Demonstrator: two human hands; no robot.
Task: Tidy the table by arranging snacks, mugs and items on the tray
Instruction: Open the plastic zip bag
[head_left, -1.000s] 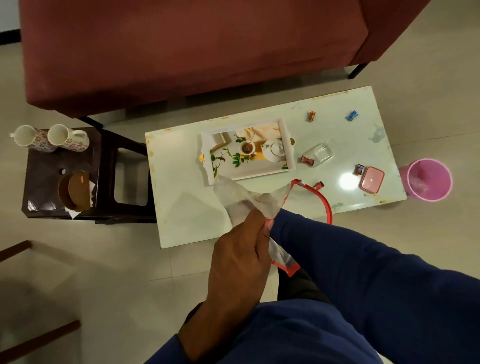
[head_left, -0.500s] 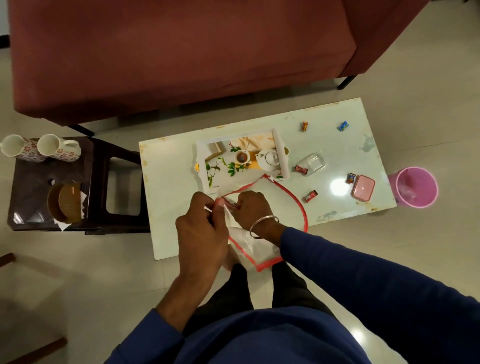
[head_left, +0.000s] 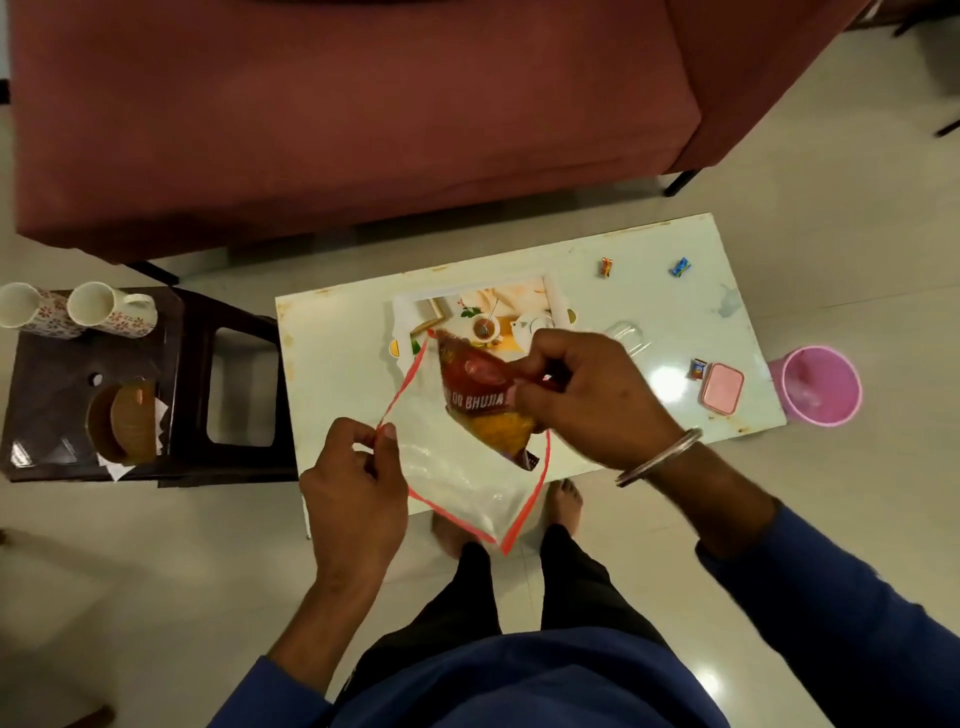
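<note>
White capitals reading "BHUJIA" run across the red snack packet (head_left: 480, 397), with a fragment like "OO" just before the word, toward 9 o'clock; the start of the line is cut off. The wrappers of the small sweets on the table are too small to read.

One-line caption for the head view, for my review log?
Right hand holds a red bhujia packet at the clear bag pinched open by left hand, above the table.

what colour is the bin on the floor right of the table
Pink, as the head view shows: the bin stands on the floor by the table's right end.
</note>
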